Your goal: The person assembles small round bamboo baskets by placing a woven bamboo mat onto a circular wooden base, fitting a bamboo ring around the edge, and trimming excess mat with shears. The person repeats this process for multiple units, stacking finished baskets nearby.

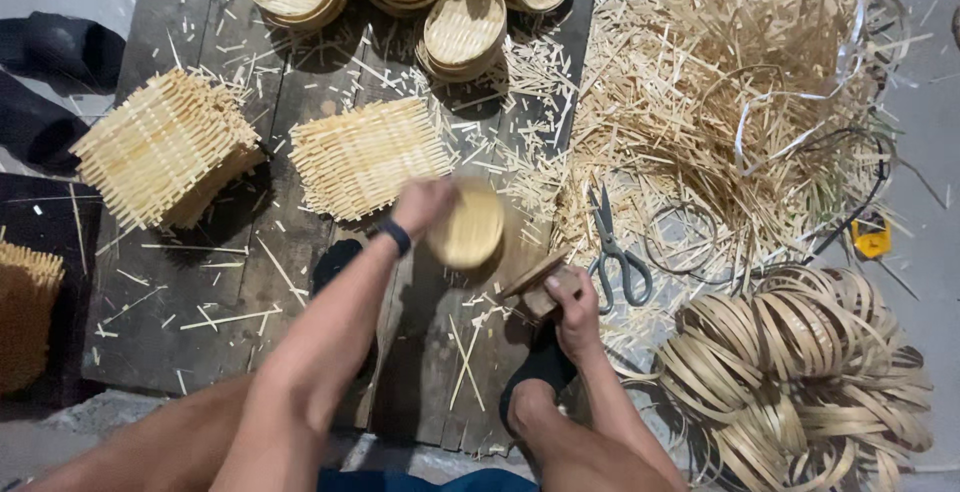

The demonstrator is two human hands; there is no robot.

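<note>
Your left hand (422, 204) holds a small round woven tray (467, 228). The tray is pale yellow and looks a bit blurry. Your fingers are closed on its left edge, and the rest of the tray sticks out to the right of your hand, just above the dark wooden board (300, 282).

Your right hand (575, 302) is closed around a wooden block (538, 287). The block pokes out to the left of your fingers. It is near the tray but not touching it.

Scissors (612, 252) lie just right of your right hand. Two piles of square woven mats (365, 157) sit behind the tray. Stacks of round trays (462, 27) sit farther back. Loose strips (720, 92) and bent hoops (800, 372) lie on the right.
</note>
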